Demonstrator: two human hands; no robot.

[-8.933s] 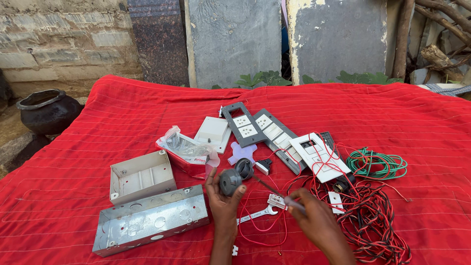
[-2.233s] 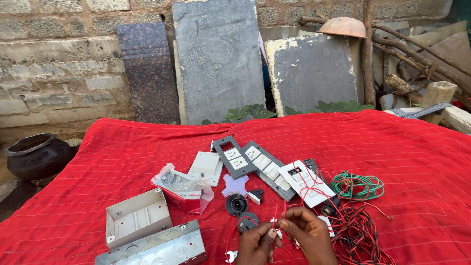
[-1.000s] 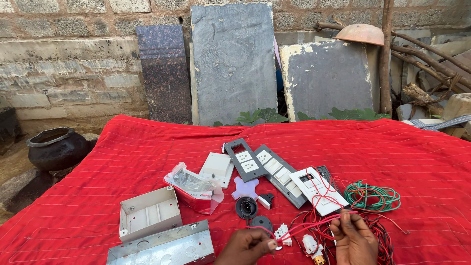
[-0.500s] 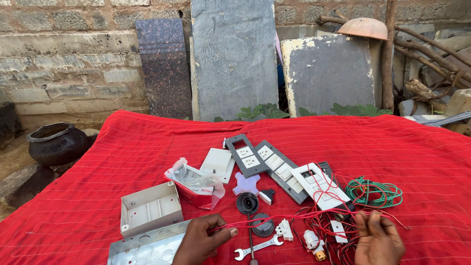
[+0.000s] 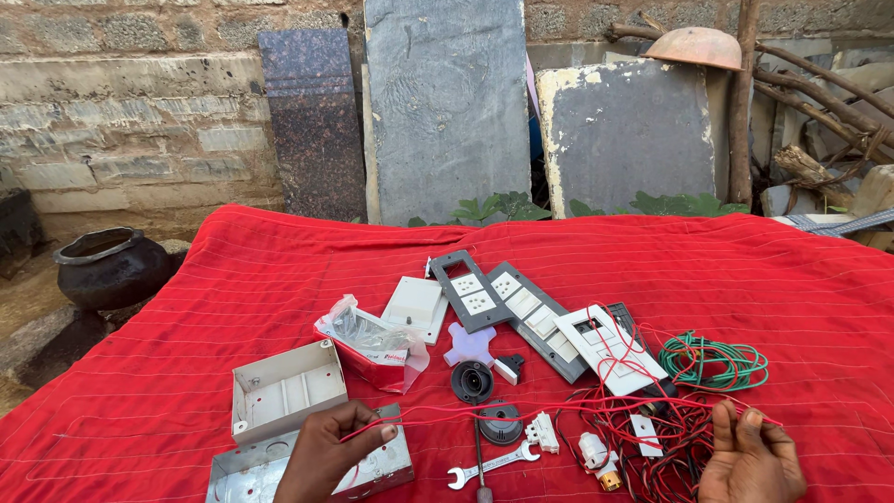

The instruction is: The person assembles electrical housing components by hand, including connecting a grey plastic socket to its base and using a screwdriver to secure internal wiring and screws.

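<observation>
My left hand (image 5: 333,449) pinches one end of a thin red wire (image 5: 521,414) above the metal switch box (image 5: 244,473). The wire runs taut to the right, over a black round part (image 5: 500,424) and a white connector (image 5: 540,432). My right hand (image 5: 751,456) holds the wire's other end beside a tangle of red and black wires (image 5: 666,438). Below the wire lie a small spanner (image 5: 491,463) and a white lamp holder (image 5: 596,454).
On the red cloth (image 5: 233,289) lie a white plastic box (image 5: 284,389), a clear bag of screws (image 5: 372,340), grey switch plates (image 5: 507,298), a white switch plate (image 5: 610,345) and a green wire coil (image 5: 712,363). Stone slabs (image 5: 445,102) lean on the brick wall. A black pot (image 5: 110,267) stands left.
My hands have moved apart, the left going left and the right going right, drawing the red wire straight between them. The view has barely shifted.
</observation>
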